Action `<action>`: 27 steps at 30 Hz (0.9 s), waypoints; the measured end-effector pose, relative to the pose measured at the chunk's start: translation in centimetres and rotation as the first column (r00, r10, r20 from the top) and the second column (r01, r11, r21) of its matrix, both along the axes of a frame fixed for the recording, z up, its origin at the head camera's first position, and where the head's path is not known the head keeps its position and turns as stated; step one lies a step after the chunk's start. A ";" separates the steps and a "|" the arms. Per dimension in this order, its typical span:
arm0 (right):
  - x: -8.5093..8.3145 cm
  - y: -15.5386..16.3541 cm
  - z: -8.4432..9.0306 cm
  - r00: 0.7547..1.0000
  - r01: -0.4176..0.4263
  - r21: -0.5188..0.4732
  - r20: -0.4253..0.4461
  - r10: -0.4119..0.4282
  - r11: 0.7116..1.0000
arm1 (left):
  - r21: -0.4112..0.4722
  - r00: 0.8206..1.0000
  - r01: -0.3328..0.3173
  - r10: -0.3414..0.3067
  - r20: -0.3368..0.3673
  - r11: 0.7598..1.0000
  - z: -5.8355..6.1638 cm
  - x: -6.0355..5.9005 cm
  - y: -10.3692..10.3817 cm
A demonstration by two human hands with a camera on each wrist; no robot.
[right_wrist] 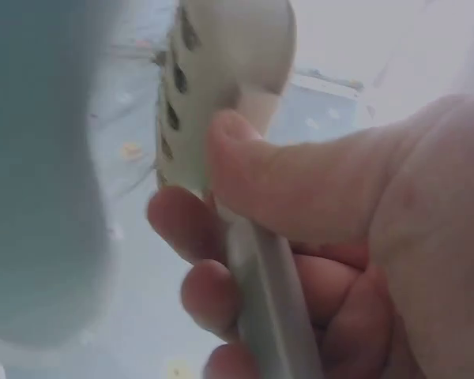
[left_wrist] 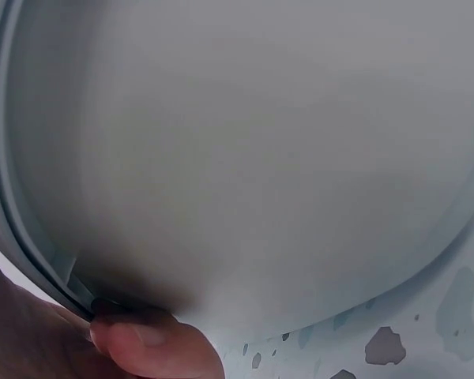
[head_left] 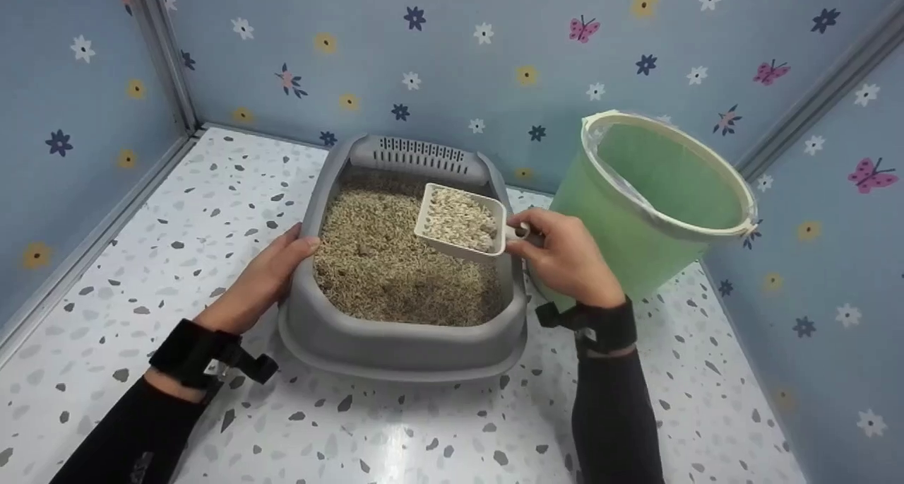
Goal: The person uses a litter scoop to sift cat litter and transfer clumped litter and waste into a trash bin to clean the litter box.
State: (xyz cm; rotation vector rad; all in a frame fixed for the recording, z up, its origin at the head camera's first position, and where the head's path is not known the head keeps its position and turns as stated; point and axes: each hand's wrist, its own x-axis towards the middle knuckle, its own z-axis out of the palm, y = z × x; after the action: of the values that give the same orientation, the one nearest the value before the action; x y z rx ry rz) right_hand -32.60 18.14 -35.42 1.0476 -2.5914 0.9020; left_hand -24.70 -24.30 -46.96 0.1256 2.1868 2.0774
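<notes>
A grey litter box [head_left: 402,351] stands on the floor, filled with tan granular litter [head_left: 395,254]. My left hand [head_left: 261,282] grips its left rim, thumb on top; the left wrist view shows fingertips [left_wrist: 162,347] under the lip beside the box's smooth wall [left_wrist: 284,158]. In my right hand [head_left: 568,254] is a pale litter scoop [head_left: 459,250], held by the handle above the right part of the box. Pale litter clumps [head_left: 459,215] fill the scoop's basket. In the right wrist view the thumb lies along the handle [right_wrist: 272,308], with fingers curled beneath.
Right of the box stands a green bucket [head_left: 614,229] with a cream rim and a clear liner, close to my right hand. Flower-patterned walls [head_left: 452,53] enclose the back and sides. The speckled white floor [head_left: 395,434] extends in front.
</notes>
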 end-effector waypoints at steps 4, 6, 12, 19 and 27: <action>0.0 -0.2 0.0 0.999 -0.020 -0.004 -0.042 0.020 1.000 | -0.009 1.000 0.004 -0.004 0.006 1.000 0.1 0.1 0.0; 0.2 0.2 0.0 0.999 0.001 -0.037 -0.047 -0.003 0.999 | -0.021 1.000 0.005 -0.005 0.005 1.000 0.1 0.1 0.0; 0.1 -0.1 -0.2 0.998 -0.037 0.010 -0.045 0.037 0.999 | -0.045 1.000 0.004 -0.004 0.010 0.999 0.2 0.2 -0.1; 0.5 0.1 0.1 1.000 -0.016 0.026 -0.010 0.016 1.000 | -0.025 1.000 0.009 -0.009 0.007 1.000 0.0 0.4 -0.2; 0.6 0.5 0.2 1.000 0.010 0.000 -0.015 -0.010 1.000 | -0.009 1.000 0.005 -0.005 0.016 1.000 -0.1 0.3 -0.2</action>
State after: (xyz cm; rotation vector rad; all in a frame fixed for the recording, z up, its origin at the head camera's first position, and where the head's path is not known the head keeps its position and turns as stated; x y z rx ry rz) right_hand -32.04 18.62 -35.20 1.0370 -2.5821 0.8883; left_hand -24.40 -24.48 -47.04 0.1139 2.1840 2.0586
